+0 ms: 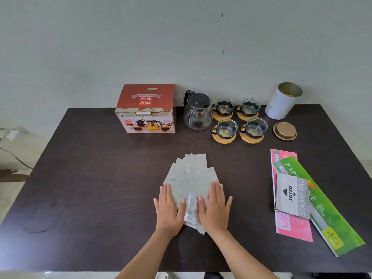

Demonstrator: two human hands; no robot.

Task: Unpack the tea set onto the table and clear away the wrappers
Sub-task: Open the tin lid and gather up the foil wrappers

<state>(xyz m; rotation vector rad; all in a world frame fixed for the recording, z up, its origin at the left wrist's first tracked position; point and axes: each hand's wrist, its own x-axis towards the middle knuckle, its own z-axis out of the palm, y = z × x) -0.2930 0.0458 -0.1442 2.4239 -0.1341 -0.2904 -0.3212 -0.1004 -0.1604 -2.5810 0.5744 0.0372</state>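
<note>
A pile of flat grey wrappers [193, 174] lies in the middle of the dark table [90, 178]. My left hand [169, 206] and my right hand [215, 204] rest palm down on the pile's near end, fingers spread, gripping nothing. At the back stand a glass teapot [198, 112] with a black lid and several glass cups [227, 128] on round wooden coasters. The red tea set box [146, 109] stands shut to the left of the teapot.
A white open canister [281, 101] stands at the back right, its gold lid [284, 130] lying in front of it. Pink and green paper packs [326, 214] with a grey stamp pad box [291, 196] on top lie at the right.
</note>
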